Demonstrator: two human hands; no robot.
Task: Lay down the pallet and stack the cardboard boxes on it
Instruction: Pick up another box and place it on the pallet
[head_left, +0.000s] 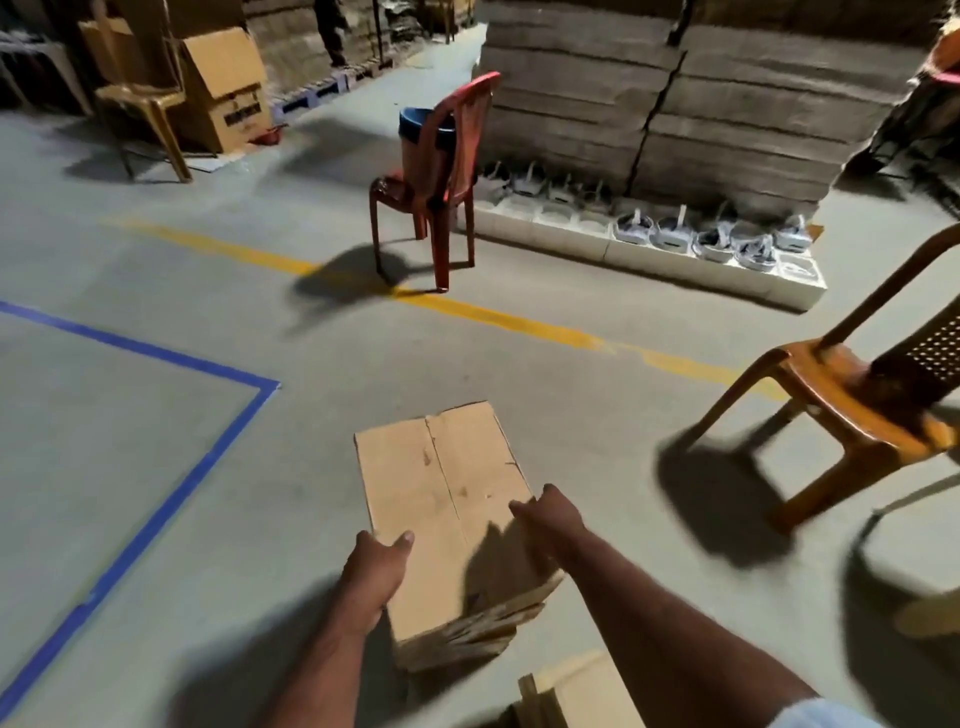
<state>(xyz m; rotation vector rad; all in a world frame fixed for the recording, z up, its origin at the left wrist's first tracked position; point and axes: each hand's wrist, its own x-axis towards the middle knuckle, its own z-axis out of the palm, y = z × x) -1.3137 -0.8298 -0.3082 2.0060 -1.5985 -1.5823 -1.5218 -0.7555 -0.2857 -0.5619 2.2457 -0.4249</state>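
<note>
6 o'clock, low: bundle of flat brown cardboard boxes over grey concrete floor; left hand grips its 9 o'clock edge, thumb on top; right hand clasps 3 o'clock edge.

One view here, worn on the head, high over the floor, pitched forward and down; wide lens, so the yellow line and blue tape bend toward the edges; both forearms come in from the bottom edge, left hand and right hand nearest the lens, gripping the box at lower centre; the gaze runs ahead to a red chair in the middle distance, cardboard stacks far off along the top; an orange chair is cut by the right edge, a little blurred.
</note>
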